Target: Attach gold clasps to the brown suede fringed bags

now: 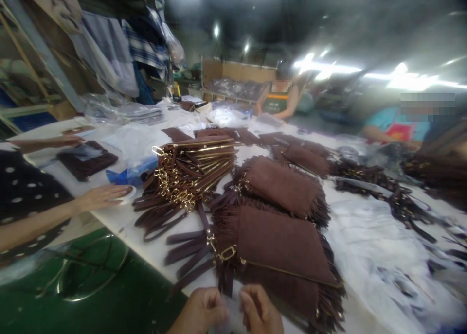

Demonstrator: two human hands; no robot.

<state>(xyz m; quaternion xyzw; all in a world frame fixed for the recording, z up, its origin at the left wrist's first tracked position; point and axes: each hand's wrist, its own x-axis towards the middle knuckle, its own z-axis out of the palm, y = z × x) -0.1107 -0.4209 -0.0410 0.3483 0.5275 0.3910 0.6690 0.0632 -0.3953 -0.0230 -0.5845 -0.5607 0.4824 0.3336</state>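
At the bottom edge, my left hand is closed, with thumb and fingers pinched together. My right hand pinches the same way, a small gap away. Between them shows a whitish see-through piece of plastic film, partly hidden and blurred. Just beyond my hands lies a brown fringed pouch, with a gold zip and gold clasp at its left. Behind it is another brown fringed pouch. To their left, a stack of brown zipped pouches has gold clasps and straps hanging toward the table edge.
A co-worker's hand rests on a white roll at left, near a dark pouch. White sheeting spreads at right, beside a heap of dark straps. Two people stand across the table. Green floor shows lower left.
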